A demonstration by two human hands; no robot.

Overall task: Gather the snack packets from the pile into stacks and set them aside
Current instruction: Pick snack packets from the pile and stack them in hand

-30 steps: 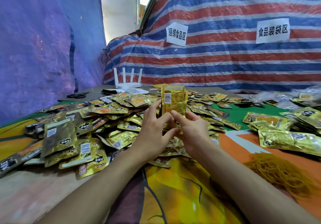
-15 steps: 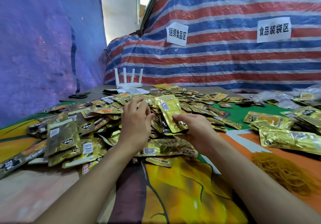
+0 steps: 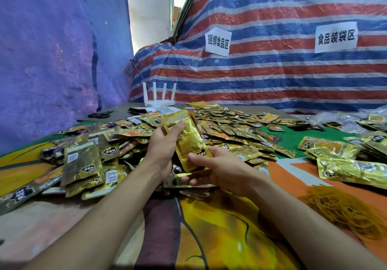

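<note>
Head view: a tilted sheaf of shiny gold foil snack packets (image 3: 187,142) hangs just above the near edge of the scattered pile of gold packets (image 3: 236,131). The left hand (image 3: 165,150) grips its upper end, and the right hand (image 3: 219,169) pinches its lower end.

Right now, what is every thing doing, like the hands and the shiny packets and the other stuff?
Held packets, lifted and tilted, in both hands.
Left hand, grips their upper end.
Right hand, grips their lower end.
Pile, loose and spread out.
Set-aside packets, lying flat at the right.
Rubber bands, in a loose heap.
Router, antennas upright.
Scissors, lying flat.
</note>
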